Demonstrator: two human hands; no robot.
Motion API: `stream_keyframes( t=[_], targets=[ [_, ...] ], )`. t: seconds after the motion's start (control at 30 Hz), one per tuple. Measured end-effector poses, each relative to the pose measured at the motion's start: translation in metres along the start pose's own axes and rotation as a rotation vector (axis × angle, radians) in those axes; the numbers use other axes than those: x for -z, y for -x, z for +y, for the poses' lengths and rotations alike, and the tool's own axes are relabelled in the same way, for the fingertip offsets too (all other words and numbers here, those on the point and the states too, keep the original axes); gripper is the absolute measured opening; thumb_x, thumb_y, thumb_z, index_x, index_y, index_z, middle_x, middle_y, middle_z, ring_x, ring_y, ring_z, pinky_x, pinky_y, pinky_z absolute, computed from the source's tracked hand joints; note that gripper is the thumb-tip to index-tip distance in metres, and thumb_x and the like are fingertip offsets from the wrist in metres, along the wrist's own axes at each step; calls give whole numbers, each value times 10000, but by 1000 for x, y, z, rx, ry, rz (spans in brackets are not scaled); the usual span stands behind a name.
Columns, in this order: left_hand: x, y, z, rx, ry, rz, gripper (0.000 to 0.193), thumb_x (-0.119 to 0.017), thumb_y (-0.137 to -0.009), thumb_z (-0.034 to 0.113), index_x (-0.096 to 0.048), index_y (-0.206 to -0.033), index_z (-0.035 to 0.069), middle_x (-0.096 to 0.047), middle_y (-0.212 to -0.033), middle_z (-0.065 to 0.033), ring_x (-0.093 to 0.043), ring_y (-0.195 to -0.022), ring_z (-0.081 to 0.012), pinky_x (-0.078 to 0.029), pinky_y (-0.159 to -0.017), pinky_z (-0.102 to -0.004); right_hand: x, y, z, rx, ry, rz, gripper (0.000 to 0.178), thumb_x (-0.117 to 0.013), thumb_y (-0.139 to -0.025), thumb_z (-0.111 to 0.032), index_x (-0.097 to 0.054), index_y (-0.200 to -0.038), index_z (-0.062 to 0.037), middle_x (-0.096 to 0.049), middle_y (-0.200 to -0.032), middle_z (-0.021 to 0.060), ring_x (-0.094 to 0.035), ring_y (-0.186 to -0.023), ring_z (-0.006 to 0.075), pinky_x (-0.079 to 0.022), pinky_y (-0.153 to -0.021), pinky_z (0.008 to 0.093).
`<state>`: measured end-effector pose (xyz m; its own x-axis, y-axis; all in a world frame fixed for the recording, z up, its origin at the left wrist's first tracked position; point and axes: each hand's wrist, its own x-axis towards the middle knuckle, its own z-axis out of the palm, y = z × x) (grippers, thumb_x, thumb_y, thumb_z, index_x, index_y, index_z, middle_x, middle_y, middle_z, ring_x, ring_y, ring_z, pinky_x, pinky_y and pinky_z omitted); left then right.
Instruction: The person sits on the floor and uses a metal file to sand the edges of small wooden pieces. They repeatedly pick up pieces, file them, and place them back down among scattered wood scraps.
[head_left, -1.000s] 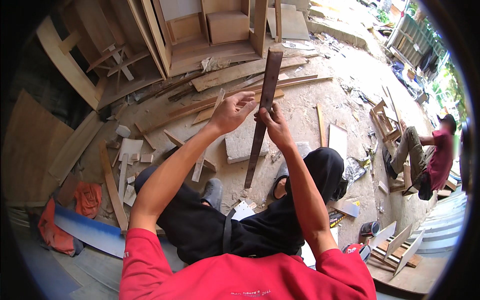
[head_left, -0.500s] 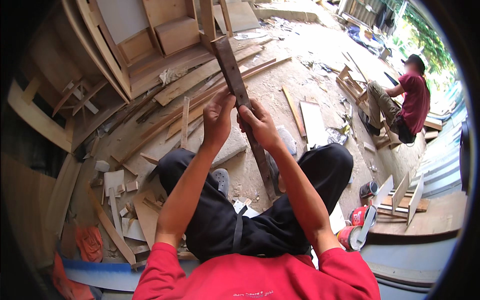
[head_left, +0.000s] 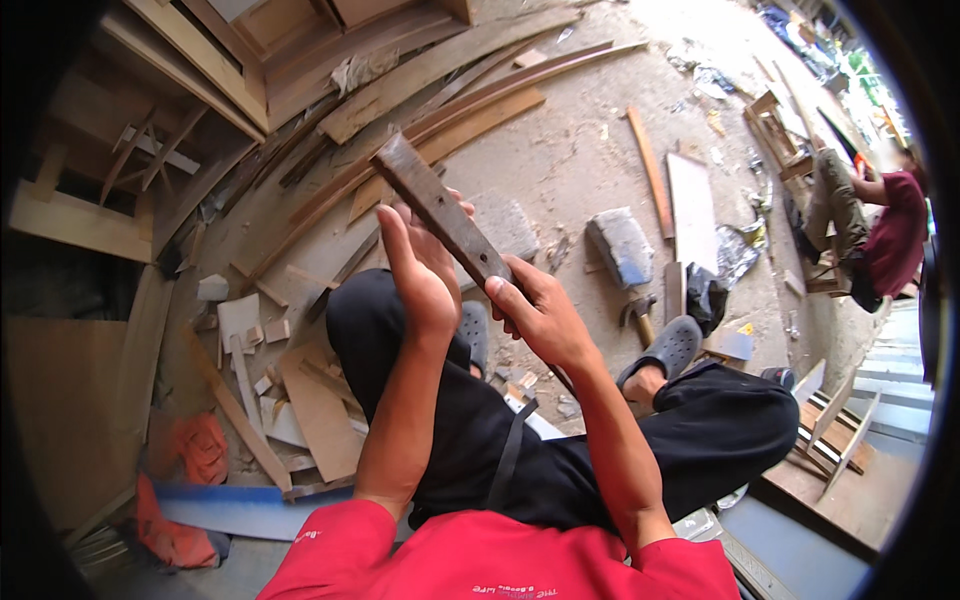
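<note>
A dark brown wooden bar point(head_left: 440, 205) with a few small holes slants up and to the left in front of me. My right hand point(head_left: 542, 315) grips its lower part, thumb on the upper face and fingers curled beneath. My left hand point(head_left: 422, 262) is open under the bar's upper half, thumb raised apart and fingertips showing past the far edge. The bar partly hides those fingers, and I cannot tell whether they touch it. Below my right hand the bar's lower end is mostly hidden by my forearm.
Long planks point(head_left: 450, 100) lie across the floor ahead, with wood scraps point(head_left: 265, 335) at left. A grey block point(head_left: 620, 247) and a hammer point(head_left: 640, 318) lie near my right foot. Wooden cabinets point(head_left: 190, 70) stand at far left. Another person point(head_left: 890, 230) sits at right.
The bar has come lower and tilted further left. My left hand has opened, while my right hand keeps its grip. My right knee has swung outward, and the view has shifted.
</note>
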<state>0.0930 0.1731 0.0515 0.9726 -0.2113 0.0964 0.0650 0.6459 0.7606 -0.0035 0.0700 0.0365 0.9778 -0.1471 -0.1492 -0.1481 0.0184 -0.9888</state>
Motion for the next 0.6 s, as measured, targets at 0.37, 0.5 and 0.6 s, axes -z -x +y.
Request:
stream_keyframes(
  t=[0.37,0.5,0.6],
  targets=[
    [2,-26,-18,74,98,51,485,-431,-929,593,-439,-840,116,-392,-727,3,-370,-615,-130,-330,-568,-274,23,-2,-1,-73,138,-69,430,-607,-867,-302,-584,-1157,15,-650,-829,198,-643,-765,301,-488,-721,367],
    [1,-26,-25,115,175,2,493,-458,-912,605,-447,-833,118,-394,-730,7,-368,-625,-131,-323,-562,-269,26,3,6,-7,188,23,423,-610,-851,-298,-603,-1142,9,-658,-982,219,-635,-924,363,-489,-808,388],
    [-5,-24,-30,146,212,2,490,-468,-911,600,-445,-834,117,-395,-734,4,-363,-628,-131,-321,-565,-270,28,9,6,-33,238,71,432,-611,-846,-318,-610,-1139,0,-656,-1006,220,-629,-948,371,-487,-829,397]
  ],
)
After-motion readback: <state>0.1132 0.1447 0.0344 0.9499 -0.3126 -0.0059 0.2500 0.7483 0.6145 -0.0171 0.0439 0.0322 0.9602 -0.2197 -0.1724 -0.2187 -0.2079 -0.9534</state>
